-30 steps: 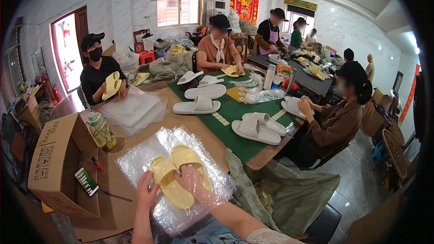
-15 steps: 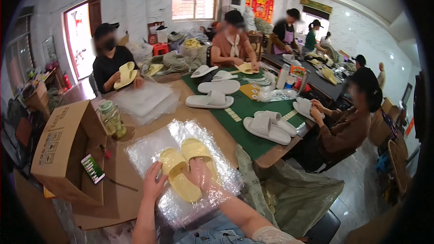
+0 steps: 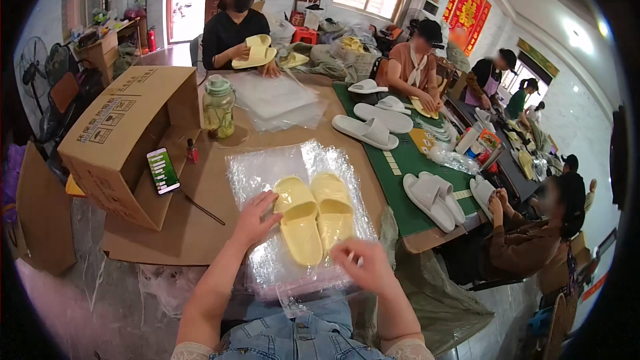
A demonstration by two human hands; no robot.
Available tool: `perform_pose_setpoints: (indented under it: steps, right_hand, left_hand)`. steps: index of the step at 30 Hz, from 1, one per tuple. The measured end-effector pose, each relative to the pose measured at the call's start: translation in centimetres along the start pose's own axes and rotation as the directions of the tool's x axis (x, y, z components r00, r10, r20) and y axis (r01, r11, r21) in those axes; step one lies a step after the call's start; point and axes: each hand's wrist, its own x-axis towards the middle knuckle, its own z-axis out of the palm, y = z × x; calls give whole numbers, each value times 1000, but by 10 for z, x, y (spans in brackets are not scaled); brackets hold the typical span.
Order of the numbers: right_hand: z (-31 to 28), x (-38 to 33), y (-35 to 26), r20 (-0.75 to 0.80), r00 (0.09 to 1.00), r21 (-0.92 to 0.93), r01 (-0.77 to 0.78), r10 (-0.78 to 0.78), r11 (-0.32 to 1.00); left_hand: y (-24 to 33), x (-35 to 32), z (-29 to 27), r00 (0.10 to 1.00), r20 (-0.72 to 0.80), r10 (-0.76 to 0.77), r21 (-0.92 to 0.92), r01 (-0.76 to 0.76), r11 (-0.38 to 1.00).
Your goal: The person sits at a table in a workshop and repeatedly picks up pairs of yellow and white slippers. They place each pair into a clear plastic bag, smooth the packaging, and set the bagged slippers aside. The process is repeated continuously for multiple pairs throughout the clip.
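A pair of pale yellow slippers lies side by side right in front of you, heels toward you, on a shiny stack of clear plastic bags. Film seems to cover the slippers, but the glare makes it hard to say how far. Your left hand rests at the outer edge of the left slipper, its grip loose, fingers spread and closed on nothing. Your right hand is near the heel of the right slipper with its fingers curled; you can't tell from this view whether that grip pinches any film.

The stack lies at the near edge of the brown tabletop. To your left are a phone with a dark strap, a small dark bottle and a cardboard box on its side. Beyond them stands a lidded glass jar, with more clear sheets beside it.

To your right, grey slippers sit on a green mat. Across from you, a co-worker in black holds a yellow pair.
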Motion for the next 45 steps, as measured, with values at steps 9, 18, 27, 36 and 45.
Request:
perform_pose_setpoints:
  steps: [9,18,27,36,45]
  right_hand:
    - [89,116,116,-209,975,-591,-193,82,783]
    - [87,101,142,-291,956,-420,-147,21,896]
    - [-31,-71,193,-316,917,-388,-358,242,849]
    - [-155,-237,187,-103,508,-45,-862,855,506]
    - [-167,-198,298,-628,641,-184,-673,441,716]
  left_hand:
    - [-4,-3,1,1000,10,20,10,-20,1000]
    - [-7,-3,4,1000,18,3,102,-5,995]
    - [-11,-2,11,999,-7,-45,76,46,996]
    - [-14,-4,9,999,-25,36,128,-33,991]
    - [-12,-2,6,999,10,52,145,-53,988]
